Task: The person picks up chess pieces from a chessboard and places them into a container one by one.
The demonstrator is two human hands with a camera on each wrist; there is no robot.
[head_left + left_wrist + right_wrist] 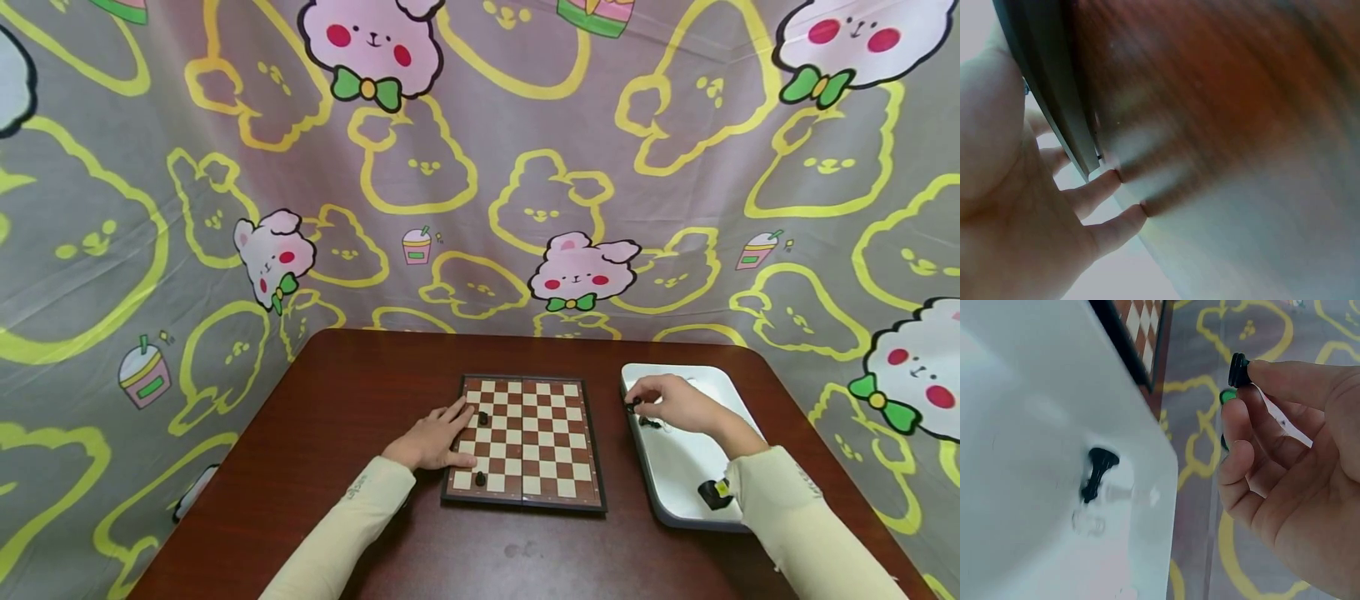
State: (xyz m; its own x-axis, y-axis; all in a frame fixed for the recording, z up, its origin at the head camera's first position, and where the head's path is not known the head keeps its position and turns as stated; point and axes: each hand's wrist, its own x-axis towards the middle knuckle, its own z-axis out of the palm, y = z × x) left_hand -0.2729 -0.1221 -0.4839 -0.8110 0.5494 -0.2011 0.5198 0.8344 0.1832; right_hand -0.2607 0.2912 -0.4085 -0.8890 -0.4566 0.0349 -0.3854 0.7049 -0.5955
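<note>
The right-wrist view reveals a fallen black piece (pixel 1099 474) inside the white tray (pixel 686 479), small in the head view, where the right hand (pixel 678 405) covers part of the tray. Two black chessmen (pixel 483 418) occupy the chessboard (pixel 558 433); the left hand (pixel 429 439), fingers spread, rests at its left edge. The right fingertips, nearly together, pinch a black chess piece (pixel 1239 371).

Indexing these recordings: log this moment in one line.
left hand: rests at left edge of brown-and-white checkered chessboard | right hand: pinches black chess piece at white rectangular tray | on chessboard: two more black pieces
</note>
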